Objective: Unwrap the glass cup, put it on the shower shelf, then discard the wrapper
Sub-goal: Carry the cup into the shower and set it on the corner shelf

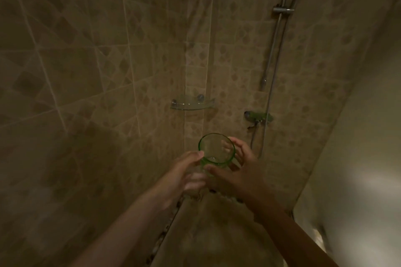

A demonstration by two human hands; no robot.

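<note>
Evidently unwrapping is nearly done: the green glass cup (pixel 216 151), rim bare, sits just below frame centre, left hand (pixel 188 174) grasping its clear wrapper (pixel 193 182), right hand (pixel 236 166) cradling its side. Next, lifting it to the empty corner shelf (pixel 192 104) above.

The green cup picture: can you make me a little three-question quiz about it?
1. True or false: the green glass cup already stands on the corner shelf.
2. How many hands touch the cup?
3. The shower hose hangs on which side of the shelf: A left, B right?

Key:
1. False, the cup is held below the shelf.
2. Two: the left hand and the right hand.
3. B
</note>
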